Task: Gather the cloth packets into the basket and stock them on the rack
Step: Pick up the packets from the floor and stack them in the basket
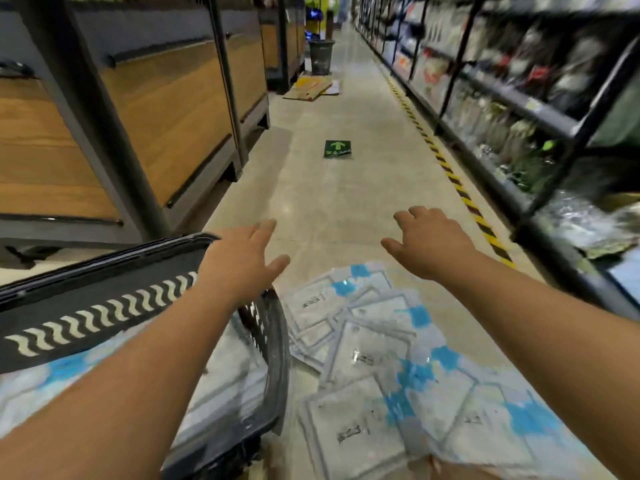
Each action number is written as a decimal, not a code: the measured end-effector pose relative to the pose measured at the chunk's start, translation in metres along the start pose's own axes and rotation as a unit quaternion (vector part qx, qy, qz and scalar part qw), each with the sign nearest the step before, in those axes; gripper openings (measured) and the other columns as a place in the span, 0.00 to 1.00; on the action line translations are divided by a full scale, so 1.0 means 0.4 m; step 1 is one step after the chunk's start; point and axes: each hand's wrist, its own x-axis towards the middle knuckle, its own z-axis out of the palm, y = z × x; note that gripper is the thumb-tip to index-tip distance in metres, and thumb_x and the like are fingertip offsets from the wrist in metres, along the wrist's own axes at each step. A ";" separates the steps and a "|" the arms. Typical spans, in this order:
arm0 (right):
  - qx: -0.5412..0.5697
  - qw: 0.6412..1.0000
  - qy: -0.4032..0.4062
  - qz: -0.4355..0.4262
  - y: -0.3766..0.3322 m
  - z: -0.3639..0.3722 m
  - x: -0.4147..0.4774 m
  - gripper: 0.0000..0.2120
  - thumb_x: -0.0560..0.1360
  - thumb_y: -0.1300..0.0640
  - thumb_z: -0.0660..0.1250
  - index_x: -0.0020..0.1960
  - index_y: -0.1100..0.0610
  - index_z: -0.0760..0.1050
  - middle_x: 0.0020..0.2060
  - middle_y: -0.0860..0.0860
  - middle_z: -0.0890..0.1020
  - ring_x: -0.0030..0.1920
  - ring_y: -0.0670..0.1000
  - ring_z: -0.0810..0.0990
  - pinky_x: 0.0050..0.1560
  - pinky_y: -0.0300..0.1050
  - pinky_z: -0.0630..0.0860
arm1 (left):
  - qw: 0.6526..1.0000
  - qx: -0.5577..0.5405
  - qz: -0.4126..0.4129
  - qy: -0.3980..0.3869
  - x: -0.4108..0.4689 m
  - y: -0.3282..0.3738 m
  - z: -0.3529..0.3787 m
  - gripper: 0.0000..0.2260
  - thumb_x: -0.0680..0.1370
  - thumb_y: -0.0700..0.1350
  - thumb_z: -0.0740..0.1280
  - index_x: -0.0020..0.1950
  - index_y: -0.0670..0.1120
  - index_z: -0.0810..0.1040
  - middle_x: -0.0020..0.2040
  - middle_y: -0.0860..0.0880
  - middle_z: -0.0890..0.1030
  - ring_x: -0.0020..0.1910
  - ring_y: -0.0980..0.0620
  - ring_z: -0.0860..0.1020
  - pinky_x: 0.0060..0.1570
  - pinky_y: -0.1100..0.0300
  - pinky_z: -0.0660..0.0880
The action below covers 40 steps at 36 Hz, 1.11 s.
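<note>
Nothing is held in either grip: the left hand [242,258] is spread open with fingers extended above the far rim of the basket [277,358], and the right hand [429,244] is likewise open and empty, palm down, raised over the floor [329,202] beyond the cloth packets [367,358]. The packets, clear wrappers with blue patches, are seen fanned in an overlapping pile on the floor just right of the basket and below the right forearm; more of them are seen inside the black basket, under the left forearm. A rack [519,109] stocked with blurred goods is found along the right side of the aisle, edged by a yellow and black floor stripe [450,174]; wood-panelled units [166,109] are ranged on the left, and a green arrow sign [337,149] is laid on the floor ahead
</note>
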 end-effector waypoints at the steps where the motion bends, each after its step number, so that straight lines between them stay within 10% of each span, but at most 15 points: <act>1: -0.002 1.000 -0.006 0.013 0.038 0.010 -0.010 0.29 0.81 0.36 0.54 0.76 0.52 0.63 0.72 0.56 0.68 0.69 0.60 0.68 0.63 0.56 0.70 | 1.000 0.004 0.014 -0.012 0.015 0.040 0.012 0.33 0.80 0.65 0.58 0.81 0.54 0.53 0.79 0.49 0.62 0.75 0.45 0.63 0.70 0.49 0.65; 15: -0.031 0.988 -0.116 0.098 0.404 0.289 -0.208 0.29 0.82 0.35 0.51 0.75 0.53 0.62 0.68 0.55 0.69 0.67 0.59 0.69 0.61 0.56 0.72 | 0.983 0.046 0.101 -0.148 0.039 0.454 0.341 0.35 0.80 0.69 0.51 0.81 0.57 0.42 0.82 0.49 0.47 0.80 0.45 0.48 0.75 0.42 0.54; 30: -0.016 0.964 -0.264 0.030 0.379 0.729 -0.402 0.30 0.83 0.39 0.51 0.81 0.52 0.53 0.81 0.55 0.50 0.78 0.59 0.55 0.75 0.58 0.59 | 0.954 0.077 0.060 -0.282 -0.191 0.310 0.734 0.39 0.78 0.71 0.52 0.81 0.57 0.37 0.82 0.49 0.41 0.80 0.43 0.45 0.76 0.42 0.53; 36: 0.057 0.946 -0.318 0.017 0.336 0.841 -0.445 0.30 0.82 0.34 0.47 0.79 0.34 0.36 0.81 0.54 0.38 0.80 0.61 0.50 0.77 0.59 0.55 | 0.944 0.054 0.026 -0.325 -0.260 0.281 0.816 0.48 0.75 0.69 0.63 0.81 0.51 0.36 0.82 0.50 0.39 0.80 0.45 0.45 0.76 0.42 0.54; 40: 0.120 0.952 -0.263 0.099 0.298 0.865 -0.459 0.25 0.82 0.33 0.48 0.77 0.34 0.58 0.81 0.57 0.45 0.78 0.63 0.53 0.77 0.60 0.54 | 0.944 0.054 0.012 -0.326 -0.297 0.269 0.852 0.53 0.72 0.67 0.69 0.81 0.47 0.38 0.82 0.47 0.42 0.79 0.44 0.54 0.74 0.45 0.59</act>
